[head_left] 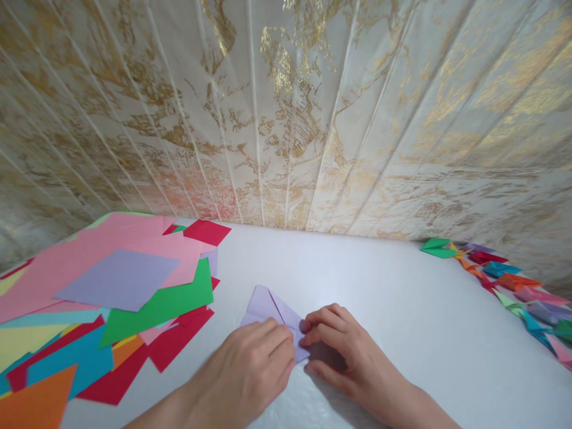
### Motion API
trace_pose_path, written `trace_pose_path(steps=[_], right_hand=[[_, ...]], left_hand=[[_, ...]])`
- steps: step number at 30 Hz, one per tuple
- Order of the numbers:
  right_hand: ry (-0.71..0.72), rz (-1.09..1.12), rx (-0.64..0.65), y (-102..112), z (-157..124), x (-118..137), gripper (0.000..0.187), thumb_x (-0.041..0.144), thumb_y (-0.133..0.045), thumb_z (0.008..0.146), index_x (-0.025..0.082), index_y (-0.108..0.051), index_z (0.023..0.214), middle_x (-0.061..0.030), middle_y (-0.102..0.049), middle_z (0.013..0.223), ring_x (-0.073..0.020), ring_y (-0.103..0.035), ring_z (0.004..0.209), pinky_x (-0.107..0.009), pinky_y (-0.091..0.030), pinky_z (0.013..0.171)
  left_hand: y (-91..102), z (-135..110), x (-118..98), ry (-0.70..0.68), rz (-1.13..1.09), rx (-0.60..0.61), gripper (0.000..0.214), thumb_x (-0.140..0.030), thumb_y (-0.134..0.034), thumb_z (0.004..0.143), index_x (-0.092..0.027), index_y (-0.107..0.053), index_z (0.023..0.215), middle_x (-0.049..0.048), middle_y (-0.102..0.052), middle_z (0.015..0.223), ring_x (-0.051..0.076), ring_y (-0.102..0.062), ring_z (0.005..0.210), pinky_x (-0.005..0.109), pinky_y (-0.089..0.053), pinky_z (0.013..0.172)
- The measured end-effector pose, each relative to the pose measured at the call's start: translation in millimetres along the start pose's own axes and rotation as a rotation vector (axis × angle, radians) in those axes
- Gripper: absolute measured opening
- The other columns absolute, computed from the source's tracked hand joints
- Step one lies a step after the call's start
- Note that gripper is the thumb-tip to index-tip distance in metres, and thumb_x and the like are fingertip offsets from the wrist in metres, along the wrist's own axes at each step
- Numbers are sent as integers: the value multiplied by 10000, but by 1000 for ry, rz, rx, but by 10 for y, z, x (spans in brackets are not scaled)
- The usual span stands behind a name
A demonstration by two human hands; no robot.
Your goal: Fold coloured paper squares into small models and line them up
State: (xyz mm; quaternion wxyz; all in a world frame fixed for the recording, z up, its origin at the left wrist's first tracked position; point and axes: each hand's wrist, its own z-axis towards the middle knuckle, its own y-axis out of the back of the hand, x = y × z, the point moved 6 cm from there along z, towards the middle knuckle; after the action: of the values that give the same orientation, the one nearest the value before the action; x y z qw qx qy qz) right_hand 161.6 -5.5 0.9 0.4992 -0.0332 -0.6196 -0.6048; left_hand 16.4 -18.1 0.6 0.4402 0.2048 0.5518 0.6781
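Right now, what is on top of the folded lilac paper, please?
The left hand covers part of the folded lilac paper, hiding that area; the right hand touches its right edge.

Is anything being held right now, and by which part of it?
The folded purple paper: the left hand covers its near part, the right hand touches its right edge. Whether either pinches it cannot be told.

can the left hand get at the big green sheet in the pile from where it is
Probably yes: the green sheet lies close by, its right end uncovered and nothing standing between, though the left hand is on the purple paper.
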Motion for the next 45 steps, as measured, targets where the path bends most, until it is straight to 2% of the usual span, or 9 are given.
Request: trace_pose_path(steps=[3,7,13,18,23,26,33,38,45], right_hand=[[-6,3,-40,-14,16,-20,150,90,-634,906,224,-691,940,-37,-697,1037,-213,-563,961,-369,-471,855],[-136,72,-83,-40,64,-99,166,91,-641,898,220,-687,804,-24,-696,959,-210,-556,940,-364,-463,852],[-274,139,-95,-54,108,-142,151,113,-635,894,220,-645,788,-12,-684,886,-208,-553,911,-354,-442,844],[-352,127,-119,-55,109,-172,179,55,-630,853,228,-659,888,-6,-690,897,-210,-560,918,-332,-438,824],[-287,25,-104,-80,139,-135,226,1,-618,845,218,-654,897,-2,-696,902,-206,-544,889,-340,-430,808],[-206,-31,-112,-90,151,-101,230,-5,-611,853,219,-658,876,-4,-684,880,-200,-539,850,-349,-433,791],[-69,-51,-97,-67,122,-36,210,32,-582,893,221,-666,927,-26,-674,912,-207,-547,879,-365,-447,806],[-89,-19,-122,-10,92,-63,197,57,-649,867,220,-691,970,-38,-665,971,-231,-521,961,-393,-448,860],[-93,-5,-131,-42,93,-98,189,40,-654,865,210,-685,942,-39,-667,970,-227,-526,950,-393,-456,845]], left_hand=[[22,5,115,169,-128,-37,146,-78,-527,917,-194,-548,832,-1,-610,808,180,-580,735,310,-434,660],[-2,13,217,310,-181,31,76,-192,-623,913,-204,-556,879,7,-604,901,213,-586,840,331,-432,709],[-33,18,317,459,-201,85,140,-128,-563,912,-201,-536,795,4,-555,927,202,-578,880,326,-439,728],[-70,48,310,470,-143,122,116,-155,-529,917,-202,-554,814,20,-548,942,226,-570,905,365,-456,758],[-94,74,313,449,-88,113,101,-162,-535,903,-206,-540,812,22,-543,948,222,-552,915,364,-456,776],[-81,79,318,467,-94,99,107,-142,-547,880,-215,-502,816,6,-531,914,209,-543,866,344,-439,729],[-49,93,292,466,-187,82,148,-110,-539,892,-237,-489,949,2,-522,972,215,-550,895,360,-434,756],[-70,78,292,468,-198,82,141,-117,-536,907,-242,-511,967,10,-512,1001,229,-549,911,383,-436,772],[-65,78,280,475,-199,61,131,-117,-531,914,-237,-510,962,11,-512,993,235,-542,925,388,-425,774]])
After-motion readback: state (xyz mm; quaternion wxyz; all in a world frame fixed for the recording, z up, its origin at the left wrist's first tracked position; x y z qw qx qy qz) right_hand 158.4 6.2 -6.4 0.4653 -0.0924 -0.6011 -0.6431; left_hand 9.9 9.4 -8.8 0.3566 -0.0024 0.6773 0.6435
